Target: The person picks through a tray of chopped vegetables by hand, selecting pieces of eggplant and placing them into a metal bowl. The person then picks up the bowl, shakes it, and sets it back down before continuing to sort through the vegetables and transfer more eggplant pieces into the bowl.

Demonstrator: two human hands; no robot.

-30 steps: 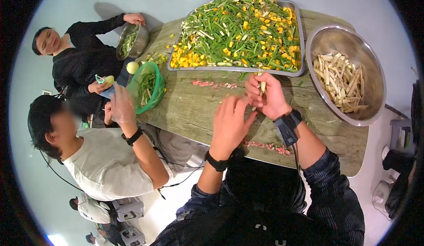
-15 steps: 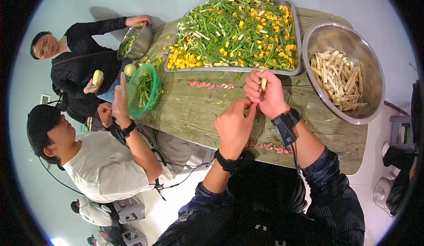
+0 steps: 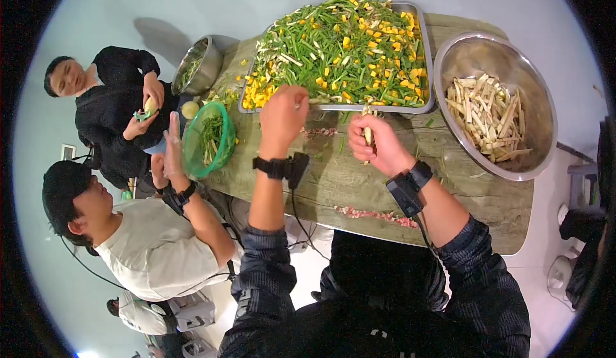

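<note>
My right hand [image 3: 377,143] is closed around a few pale vegetable strips [image 3: 367,122], whose ends stick out above and below the fist. It is over the table, just below the near edge of the metal tray [image 3: 359,108]. My left hand [image 3: 282,119] is closed in a pinch at the tray's near left edge; anything in its fingers is hidden. The tray is heaped with cut green stalks [image 3: 321,50] and orange-yellow chunks [image 3: 417,75]. To the right of my right hand, a steel bowl [image 3: 545,101] holds many more pale strips [image 3: 487,120].
Pinkish bits lie in lines on the wooden table [image 3: 462,197]. A green basket [image 3: 230,133] of greens and a steel bowl [image 3: 210,66] stand left. Beside them, one person peels a pale vegetable [image 3: 151,105]; another in a white shirt [image 3: 160,242] raises a gloved hand [image 3: 172,146].
My hands have come apart: the left has swung left and up to the tray edge, the right has moved slightly left and down with the strips. The peeling person's hands have come together.
</note>
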